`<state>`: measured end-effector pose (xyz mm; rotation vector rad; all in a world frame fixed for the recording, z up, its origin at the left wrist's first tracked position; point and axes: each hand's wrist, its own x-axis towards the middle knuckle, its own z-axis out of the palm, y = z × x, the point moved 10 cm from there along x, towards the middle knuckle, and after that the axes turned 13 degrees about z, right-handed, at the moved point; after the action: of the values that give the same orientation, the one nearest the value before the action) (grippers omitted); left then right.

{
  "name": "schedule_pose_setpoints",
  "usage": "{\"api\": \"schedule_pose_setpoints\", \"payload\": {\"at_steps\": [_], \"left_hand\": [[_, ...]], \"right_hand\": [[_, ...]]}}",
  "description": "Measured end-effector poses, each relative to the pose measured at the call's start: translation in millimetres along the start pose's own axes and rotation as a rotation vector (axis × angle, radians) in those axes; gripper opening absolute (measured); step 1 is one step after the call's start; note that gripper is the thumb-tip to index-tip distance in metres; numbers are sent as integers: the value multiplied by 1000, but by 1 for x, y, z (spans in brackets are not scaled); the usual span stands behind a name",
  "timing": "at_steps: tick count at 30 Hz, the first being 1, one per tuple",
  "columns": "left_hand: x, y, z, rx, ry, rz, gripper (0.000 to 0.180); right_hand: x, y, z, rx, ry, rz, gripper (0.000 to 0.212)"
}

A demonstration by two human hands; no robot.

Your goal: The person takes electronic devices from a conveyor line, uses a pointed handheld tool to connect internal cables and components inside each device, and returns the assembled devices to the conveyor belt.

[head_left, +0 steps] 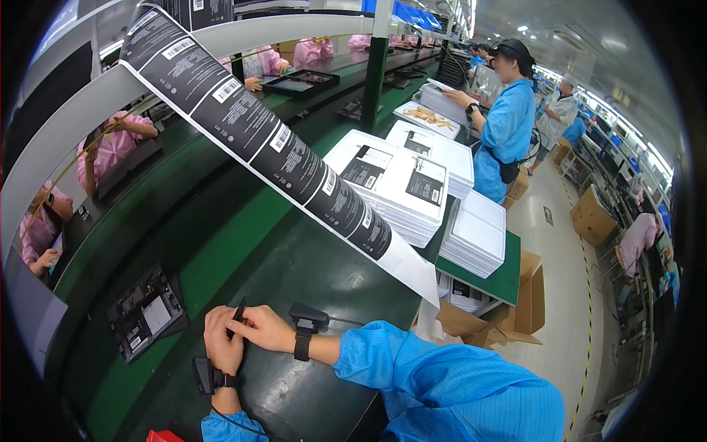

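Over the dark green bench, my left hand (223,341) and my right hand (265,328) meet, both closed on a thin, dark, flat piece (238,312) seen nearly edge-on. Its kind cannot be made out, and fingers cover its lower part. A black strap with a small black box sits at each wrist. Left of my hands, an opened black electronic device (148,314) lies on the green conveyor with its inner parts and a pale rectangle showing. Above, a long strip of black labels (276,151) slopes down from the rack, its white end hanging to the right.
Stacked white trays (394,184) holding black-labelled flat pieces stand beyond the strip, with more white trays (475,228) beside them. Cardboard boxes (521,306) sit at the right below the bench. A co-worker in blue (504,110) stands at the far trays; people in pink sit across the conveyor.
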<state>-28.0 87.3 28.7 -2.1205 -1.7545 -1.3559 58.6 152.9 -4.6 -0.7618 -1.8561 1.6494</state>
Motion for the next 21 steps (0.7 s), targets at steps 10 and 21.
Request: {"api": "schedule_pose_setpoints", "payload": {"at_steps": [10, 21], "left_hand": [[1, 3, -1, -6, 3, -6, 27], [0, 0, 0, 1, 4, -16, 28]], "right_hand": [[-1, -3, 0, 30, 7, -13, 35], [-1, -3, -1, 13, 28, -31, 36]]}}
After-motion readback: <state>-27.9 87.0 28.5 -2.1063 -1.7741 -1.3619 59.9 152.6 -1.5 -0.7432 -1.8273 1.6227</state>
